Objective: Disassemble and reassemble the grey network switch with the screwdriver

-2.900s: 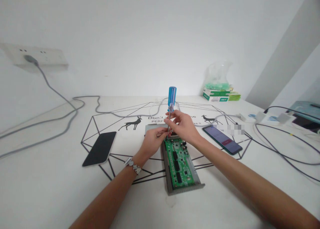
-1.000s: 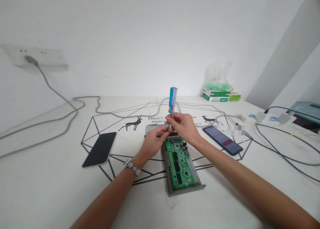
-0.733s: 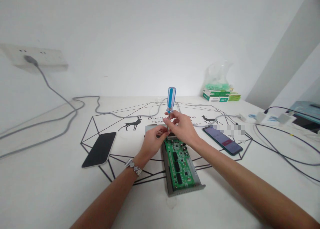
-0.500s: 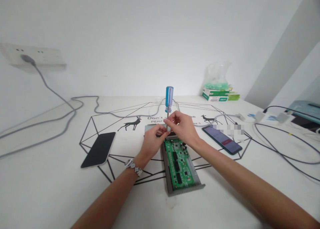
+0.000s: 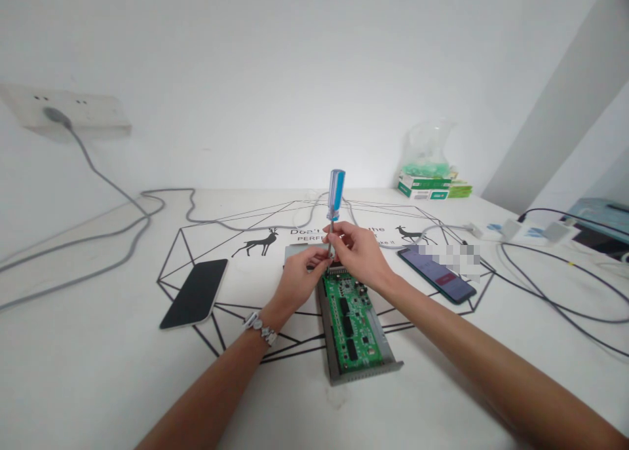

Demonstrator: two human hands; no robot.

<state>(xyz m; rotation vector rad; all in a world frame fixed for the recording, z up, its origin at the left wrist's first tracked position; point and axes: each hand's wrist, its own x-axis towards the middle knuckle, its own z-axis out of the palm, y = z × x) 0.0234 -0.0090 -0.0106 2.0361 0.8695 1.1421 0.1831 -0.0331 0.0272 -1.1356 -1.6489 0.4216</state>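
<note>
A screwdriver [image 5: 337, 191] with a blue and clear handle stands nearly upright, leaning slightly right. Its tip reaches the far end of a green circuit board [image 5: 356, 332] lying in a grey metal tray-like casing [image 5: 330, 365]. My right hand [image 5: 361, 253] is closed, thumb and fingers pinching the metal shaft below the handle. Lower down, my left hand [image 5: 299, 276] is also closed, its thumb and fingertips around the shaft close to the tip. These fingers hide the tip and whatever it touches. Behind my hands a flat grey panel [image 5: 291, 250] shows in part.
A dark-screened phone [image 5: 194, 294] lies left, and a lit phone [image 5: 437, 273] lies right. White adapters [image 5: 531, 230] with black cables are at the right. A grey cable [image 5: 108, 181] runs from the wall socket [image 5: 83, 109]. Green-and-white boxes [image 5: 423, 187] stand against the wall.
The screwdriver has turned, so its blue stripe now faces right, and its handle has tipped slightly right. My right fingers have shifted on the shaft. My left hand stays nearly still.
</note>
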